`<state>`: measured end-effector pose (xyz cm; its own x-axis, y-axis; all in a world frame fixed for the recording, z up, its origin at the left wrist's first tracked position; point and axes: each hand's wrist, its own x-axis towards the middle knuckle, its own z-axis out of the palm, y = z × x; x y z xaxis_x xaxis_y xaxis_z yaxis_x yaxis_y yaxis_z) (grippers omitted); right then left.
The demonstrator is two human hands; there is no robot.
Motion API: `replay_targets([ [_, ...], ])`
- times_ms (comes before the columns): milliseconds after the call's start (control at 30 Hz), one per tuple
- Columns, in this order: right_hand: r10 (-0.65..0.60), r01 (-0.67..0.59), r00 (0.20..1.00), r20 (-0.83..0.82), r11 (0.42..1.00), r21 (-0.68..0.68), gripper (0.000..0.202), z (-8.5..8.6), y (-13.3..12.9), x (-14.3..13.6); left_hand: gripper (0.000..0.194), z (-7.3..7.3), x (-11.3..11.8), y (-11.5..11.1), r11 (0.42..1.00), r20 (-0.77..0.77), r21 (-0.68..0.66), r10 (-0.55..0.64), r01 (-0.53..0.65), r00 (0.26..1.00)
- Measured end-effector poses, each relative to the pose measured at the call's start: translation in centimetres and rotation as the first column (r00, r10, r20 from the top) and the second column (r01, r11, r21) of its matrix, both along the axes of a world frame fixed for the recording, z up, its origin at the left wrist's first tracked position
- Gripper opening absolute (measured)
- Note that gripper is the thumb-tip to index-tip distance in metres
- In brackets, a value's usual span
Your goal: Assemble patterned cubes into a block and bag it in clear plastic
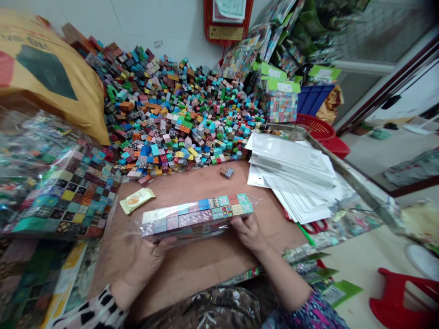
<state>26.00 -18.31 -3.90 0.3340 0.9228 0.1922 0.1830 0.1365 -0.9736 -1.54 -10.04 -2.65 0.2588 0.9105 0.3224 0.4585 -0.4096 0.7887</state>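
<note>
A long pack of patterned cubes [197, 214], wrapped in clear plastic, is held over the brown board [185, 265]. My left hand [152, 251] grips its left end from below, thumb along the near side. At the right end, my right hand [248, 232] closes round the near corner. Two rows of coloured cubes show on the pack's top face. Behind it on the board lie a small patterned block [227, 172] and a yellow wrapped packet [137, 200].
A large heap of coloured cubes [185, 119] lies against the wall. Cube packs [75, 192] and a yellow sack [51, 73] stand left. White papers or bags [298, 173], red scissors [315, 226] and a green pen-like stick [306, 234] lie right. A red stool [394, 297] stands on the floor.
</note>
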Motion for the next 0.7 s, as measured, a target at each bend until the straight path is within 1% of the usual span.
replay_targets([
  [167, 0.071, -0.071, 0.997, 0.009, 0.997, 0.011, 0.061, 0.0, 0.0, 0.3, 0.034, -1.4, -0.8, 0.0, 0.999, -0.027, -0.003, -0.052, 0.052, 0.998],
  [300, 0.168, -0.168, 0.986, 0.006, 0.985, 0.022, 0.052, 0.4, 0.0, 0.5, 0.027, -1.7, -1.1, 0.3, 0.992, -0.087, -0.044, -0.122, 0.119, 0.989],
  [400, 0.225, -0.225, 0.974, 0.019, 0.974, 0.027, 0.049, 0.9, 0.0, 0.7, 0.031, -1.2, -1.0, 0.4, 0.983, -0.144, -0.039, -0.183, 0.18, 0.972],
  [467, 0.258, -0.259, 0.965, 0.038, 0.966, 0.023, 0.05, 1.3, -0.1, 0.8, 0.036, -0.4, -0.8, 0.3, 0.977, -0.188, -0.033, -0.214, 0.211, 0.959],
  [533, 0.301, -0.302, 0.952, 0.059, 0.953, 0.008, 0.049, 1.7, -0.2, 1.0, 0.04, 0.4, -0.5, 0.2, 0.97, -0.212, -0.054, -0.242, 0.236, 0.947],
  [600, 0.352, -0.351, 0.933, 0.07, 0.936, -0.028, 0.046, 2.2, -0.3, 1.5, 0.042, 1.0, -0.4, -0.1, 0.962, -0.193, -0.091, -0.27, 0.257, 0.943],
  [633, 0.384, -0.381, 0.921, 0.068, 0.923, -0.058, 0.045, 2.5, -0.4, 1.8, 0.04, 1.3, -0.4, -0.2, 0.963, -0.164, -0.101, -0.264, 0.25, 0.95],
  [700, 0.438, -0.43, 0.897, 0.057, 0.895, -0.117, 0.048, 3.2, -0.5, 2.5, 0.036, 1.7, -0.4, -0.3, 0.975, -0.09, -0.095, -0.211, 0.203, 0.973],
])
